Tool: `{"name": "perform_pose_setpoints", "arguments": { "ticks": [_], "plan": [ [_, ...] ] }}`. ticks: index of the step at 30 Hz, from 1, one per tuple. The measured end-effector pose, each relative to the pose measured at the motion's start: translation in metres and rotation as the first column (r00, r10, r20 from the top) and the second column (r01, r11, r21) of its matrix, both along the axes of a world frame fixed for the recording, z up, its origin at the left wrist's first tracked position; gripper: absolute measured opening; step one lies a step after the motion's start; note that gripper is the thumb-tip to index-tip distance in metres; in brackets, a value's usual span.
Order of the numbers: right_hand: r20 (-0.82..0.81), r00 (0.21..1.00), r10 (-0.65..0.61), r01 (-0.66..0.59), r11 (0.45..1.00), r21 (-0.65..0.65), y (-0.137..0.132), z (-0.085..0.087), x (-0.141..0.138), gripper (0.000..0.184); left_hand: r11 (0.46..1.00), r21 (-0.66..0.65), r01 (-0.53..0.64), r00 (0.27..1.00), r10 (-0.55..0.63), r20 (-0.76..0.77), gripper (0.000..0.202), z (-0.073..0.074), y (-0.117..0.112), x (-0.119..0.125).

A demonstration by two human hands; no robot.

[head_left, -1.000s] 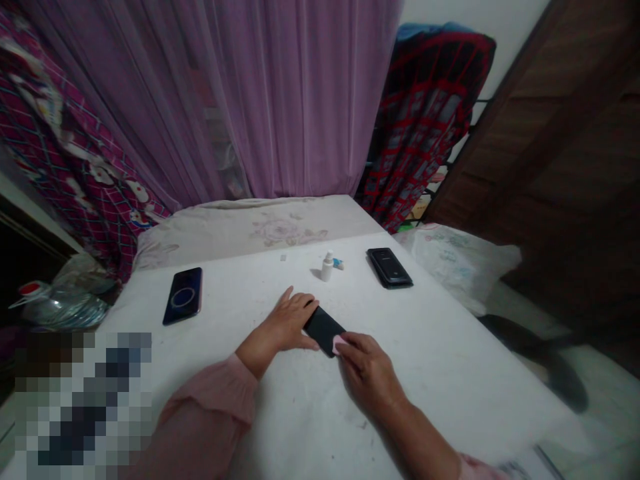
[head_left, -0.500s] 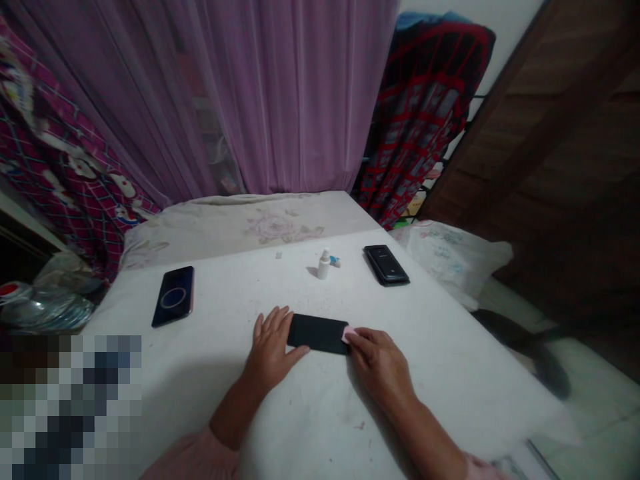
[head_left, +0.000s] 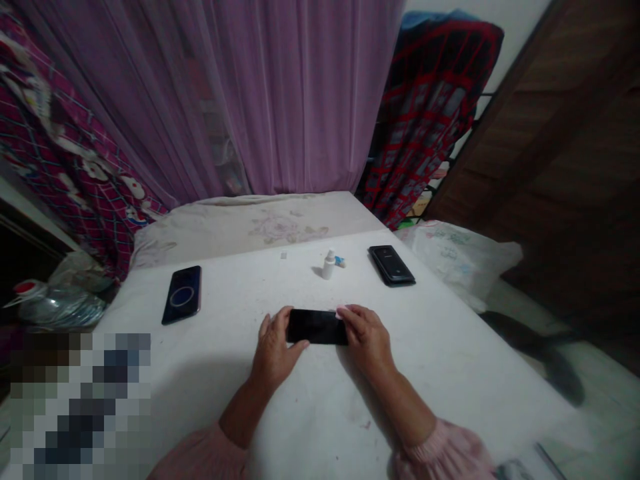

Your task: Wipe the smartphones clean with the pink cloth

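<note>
A black smartphone (head_left: 316, 327) lies crosswise between my hands, dark glossy screen toward me. My left hand (head_left: 273, 350) grips its left end, thumb along the near edge and fingers at the far edge. In my right hand (head_left: 370, 339), a small pink pad (head_left: 342, 311) is pinched against the phone's far right corner; most of the pad is hidden by the fingers. Beyond the phone stands a small white spray bottle (head_left: 328, 267), with a little blue-and-white item (head_left: 340, 261) just behind it.
Another smartphone (head_left: 182, 295) lies at the left of the white-covered table (head_left: 240, 287). At the right rests a dark phone-like device (head_left: 393, 265). A tiny grey square (head_left: 284, 256) lies farther back. Plastic bottles (head_left: 60, 303) stand off the left edge; a white plastic bag (head_left: 455, 257) is off the right.
My right hand has moved the pink pad from the middle of the phone's right end to its far corner. The phone's near edge looks slightly raised, and the view has shifted a little.
</note>
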State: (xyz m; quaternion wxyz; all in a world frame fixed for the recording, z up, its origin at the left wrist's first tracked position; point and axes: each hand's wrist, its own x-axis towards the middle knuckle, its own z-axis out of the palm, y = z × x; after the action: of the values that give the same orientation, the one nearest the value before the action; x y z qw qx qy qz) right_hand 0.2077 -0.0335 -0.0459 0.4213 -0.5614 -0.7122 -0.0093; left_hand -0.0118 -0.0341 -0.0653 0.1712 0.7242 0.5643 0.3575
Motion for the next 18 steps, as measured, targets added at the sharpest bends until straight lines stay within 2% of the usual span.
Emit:
{"name": "perform_pose_setpoints", "arguments": {
  "ticks": [4, 10, 15, 18],
  "plan": [
    [0.04, 0.999, 0.004, -0.007, 0.998, 0.064, -0.002, 0.006, -0.004, 0.029, 0.999, -0.034, -0.001, 0.986, 0.007, 0.168, 0.049, 0.0, 0.0, -0.007],
    [0.143, 0.99, -0.004, -0.007, 0.997, 0.077, -0.004, 0.023, -0.015, 0.025, 1.0, -0.006, 0.023, 0.996, -0.023, 0.085, 0.028, 0.001, 0.003, -0.016],
    [0.208, 0.967, 0.147, -0.161, 0.985, 0.054, -0.008, 0.037, -0.052, 0.021, 0.999, -0.033, 0.034, 0.999, -0.033, 0.01, 0.012, 0.015, -0.001, -0.012],
    [0.221, 0.955, 0.196, -0.215, 0.975, 0.063, -0.01, 0.039, -0.076, 0.02, 0.999, -0.036, 0.034, 0.999, -0.035, -0.03, 0.015, 0.022, -0.004, -0.009]
  ]
}}
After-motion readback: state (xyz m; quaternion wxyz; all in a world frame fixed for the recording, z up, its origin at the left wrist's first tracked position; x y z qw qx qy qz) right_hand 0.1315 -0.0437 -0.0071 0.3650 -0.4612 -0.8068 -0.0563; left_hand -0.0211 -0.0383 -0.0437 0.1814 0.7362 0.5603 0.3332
